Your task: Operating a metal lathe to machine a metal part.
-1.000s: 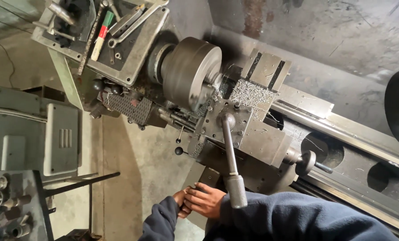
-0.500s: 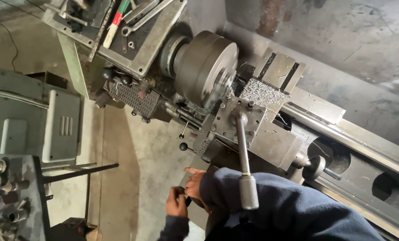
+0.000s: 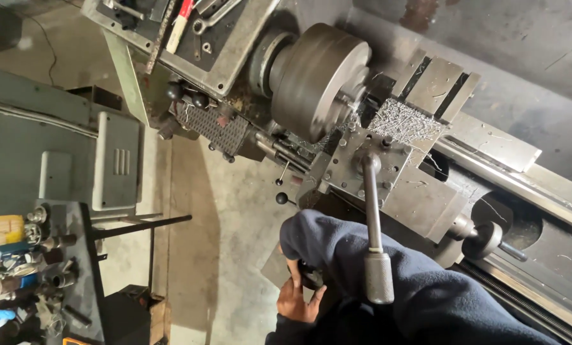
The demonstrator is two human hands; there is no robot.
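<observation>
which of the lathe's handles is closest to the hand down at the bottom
The long tool-post lever with the thick grey grip, hanging over the dark blue sleeve. The left hand is beside its grip end; the small handwheel sits farther right.

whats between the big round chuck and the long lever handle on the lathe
In the head view, a pile of silvery metal shavings lies on the carriage between the chuck and the lever handle, beside the bolted grey tool post block from which the lever rises.

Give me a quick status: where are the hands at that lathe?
Left hand on a dark handwheel low on lathe front. Right hand hidden under blue sleeve. Long lever handle overhangs the arm.
</observation>
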